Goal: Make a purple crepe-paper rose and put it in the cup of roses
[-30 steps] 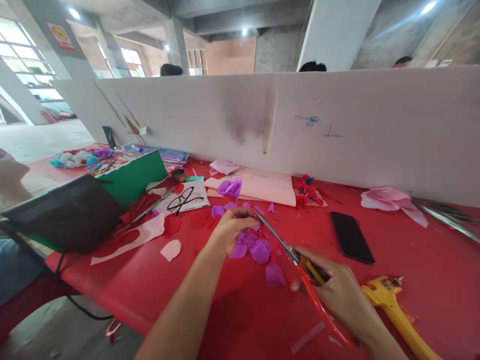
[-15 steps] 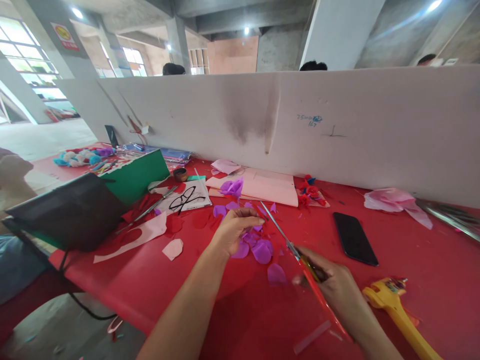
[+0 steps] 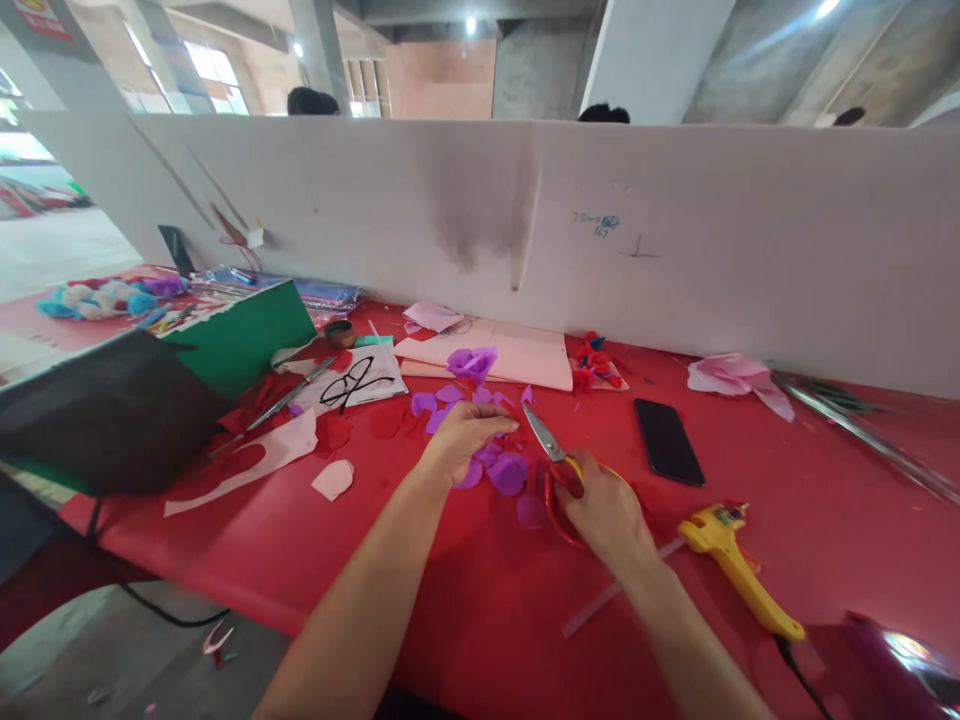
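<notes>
Leaning well left of both grips, a dark sheet (image 3: 105,410) stands before a green board (image 3: 255,345). Nearer the left grip, a pale pink paper offcut (image 3: 289,445) with a curved bite out of it lies on the red worktop (image 3: 487,640), with a small pink piece (image 3: 332,480) just beside it. Black-framed spectacles (image 3: 352,383) rest on a white packet, perhaps to keep them clear of the scraps.

Next comes the left hand (image 3: 466,435), thumb and fingertips bent close to each other; whether they meet on something thin I cannot tell. Just beyond that grip sits a purple paper flower (image 3: 472,363), and loose purple petals (image 3: 510,474) lie around and under the hand, probably kept there for easy reach.

The right hand (image 3: 611,510) is closed around the red and yellow handles of the scissors (image 3: 546,435), the task's thing, whose blades look together. Their tips point away from the person, just beside the left fingertips, which likely lets both hands work at one spot. Right of this grip lie a black smartphone (image 3: 670,442) and, nearer the person, a yellow glue gun (image 3: 724,555), its handle turned toward the wearer, presumably for ready pick-up.
</notes>
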`<state>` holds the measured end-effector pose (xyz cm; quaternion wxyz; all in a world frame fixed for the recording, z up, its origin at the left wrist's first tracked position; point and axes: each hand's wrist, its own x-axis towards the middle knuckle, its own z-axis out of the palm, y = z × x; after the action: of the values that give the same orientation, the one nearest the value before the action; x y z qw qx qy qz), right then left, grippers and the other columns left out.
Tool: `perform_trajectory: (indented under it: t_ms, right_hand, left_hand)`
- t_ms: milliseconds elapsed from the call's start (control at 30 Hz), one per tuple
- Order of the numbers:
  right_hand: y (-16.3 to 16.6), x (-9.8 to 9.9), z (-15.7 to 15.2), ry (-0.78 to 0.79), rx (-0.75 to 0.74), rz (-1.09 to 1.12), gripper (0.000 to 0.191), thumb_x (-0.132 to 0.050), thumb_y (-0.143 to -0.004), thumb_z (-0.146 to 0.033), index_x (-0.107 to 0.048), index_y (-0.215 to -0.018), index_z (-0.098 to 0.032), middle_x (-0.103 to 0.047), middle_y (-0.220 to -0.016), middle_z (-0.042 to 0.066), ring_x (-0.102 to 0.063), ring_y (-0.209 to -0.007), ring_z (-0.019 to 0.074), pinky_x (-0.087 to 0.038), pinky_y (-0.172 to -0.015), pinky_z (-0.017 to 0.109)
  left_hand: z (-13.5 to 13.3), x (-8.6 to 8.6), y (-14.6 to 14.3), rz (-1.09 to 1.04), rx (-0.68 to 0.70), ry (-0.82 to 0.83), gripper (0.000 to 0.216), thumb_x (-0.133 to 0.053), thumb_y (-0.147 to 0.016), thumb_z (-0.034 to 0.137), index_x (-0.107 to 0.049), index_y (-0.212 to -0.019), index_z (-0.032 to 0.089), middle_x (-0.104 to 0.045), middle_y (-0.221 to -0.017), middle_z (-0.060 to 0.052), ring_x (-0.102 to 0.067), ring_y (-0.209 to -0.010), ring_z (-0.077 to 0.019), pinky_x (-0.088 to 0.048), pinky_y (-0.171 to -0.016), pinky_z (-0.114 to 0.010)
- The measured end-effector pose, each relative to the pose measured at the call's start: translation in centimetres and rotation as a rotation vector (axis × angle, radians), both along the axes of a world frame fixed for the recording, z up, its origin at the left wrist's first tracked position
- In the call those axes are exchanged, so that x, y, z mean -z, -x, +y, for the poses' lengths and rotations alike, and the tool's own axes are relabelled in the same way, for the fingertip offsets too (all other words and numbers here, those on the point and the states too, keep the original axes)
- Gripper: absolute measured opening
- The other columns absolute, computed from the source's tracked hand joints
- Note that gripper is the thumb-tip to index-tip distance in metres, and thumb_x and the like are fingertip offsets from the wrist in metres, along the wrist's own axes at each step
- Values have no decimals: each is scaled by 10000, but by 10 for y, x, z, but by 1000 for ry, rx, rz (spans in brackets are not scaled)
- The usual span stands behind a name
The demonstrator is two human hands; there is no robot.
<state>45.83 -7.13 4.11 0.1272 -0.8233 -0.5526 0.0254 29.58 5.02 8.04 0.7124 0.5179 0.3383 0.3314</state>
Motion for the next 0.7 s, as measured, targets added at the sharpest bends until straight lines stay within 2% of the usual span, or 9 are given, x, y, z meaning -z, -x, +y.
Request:
perform_trajectory:
  t_ms: [100, 200, 233, 300, 367, 433, 567, 700]
  right_hand:
    - [1, -5, 0, 37, -23, -123, 303, -487, -848, -269, -588, -1109, -154, -676, -902, 141, -655, -801, 254, -434, -658, 304]
    - [8, -20, 0, -13, -48, -110, 255, -472, -839, -237, -665, -990, -167, -663, -968, 140, -625, -908, 271, -442, -740, 336]
    - [11, -26, 1, -50, -76, -22, 251, -468, -835, -228, -677, -960, -170, -667, -974, 126, -617, -929, 260, -439, -774, 336]
    - [19, -35, 5, -96, -172, 305, 250, -470, -826, -238, -683, -941, -174, -688, -936, 79, -622, -894, 212, -440, -794, 302]
    - [28, -38, 10, -103, -228, 668, 241, -486, -805, -279, -685, -890, -175, -698, -842, 34, -628, -804, 175, -450, -741, 267]
    - [36, -36, 14, -122, -204, 883, 222, -514, -771, -315, -681, -800, -172, -683, -746, 9, -614, -730, 162, -445, -686, 255]
    - [39, -24, 16, -184, -131, 1044, 199, -557, -733, -354, -657, -701, -185, -661, -685, -10, -585, -669, 140, -429, -665, 245]
    - [35, -19, 14, -160, -103, 1085, 191, -583, -718, -359, -672, -726, -189, -669, -698, -12, -581, -661, 132, -426, -661, 242]
  left_hand:
    - [-3, 1, 3, 39, 17, 6, 119, -719, -548, 233, -663, -567, 130, -428, -436, 36, -254, -414, -40, -123, -446, -250]
    - [-8, 4, 9, 78, 27, 5, 115, -712, -546, 229, -664, -558, 126, -474, -465, 20, -294, -430, -43, -161, -452, -239]
    - [-10, 5, 11, 96, 32, -1, 112, -711, -543, 228, -671, -561, 124, -498, -483, 11, -308, -438, -44, -174, -456, -235]
    - [-14, 7, 14, 128, 43, -14, 102, -704, -538, 222, -683, -560, 125, -523, -498, 4, -322, -447, -48, -190, -459, -230]
    - [-17, 10, 17, 137, 53, -21, 90, -690, -542, 215, -694, -569, 129, -533, -498, 5, -321, -448, -50, -194, -459, -228]
    - [-19, 12, 18, 125, 51, -22, 81, -677, -552, 208, -698, -574, 133, -545, -504, 6, -325, -451, -52, -201, -462, -229]
    - [-22, 18, 21, 179, 66, -33, 71, -654, -575, 186, -675, -528, 138, -491, -450, 31, -304, -444, -53, -207, -470, -233]
    - [-21, 21, 21, 229, 110, -68, 79, -627, -587, 165, -678, -532, 139, -480, -448, 39, -327, -461, -57, -235, -498, -233]
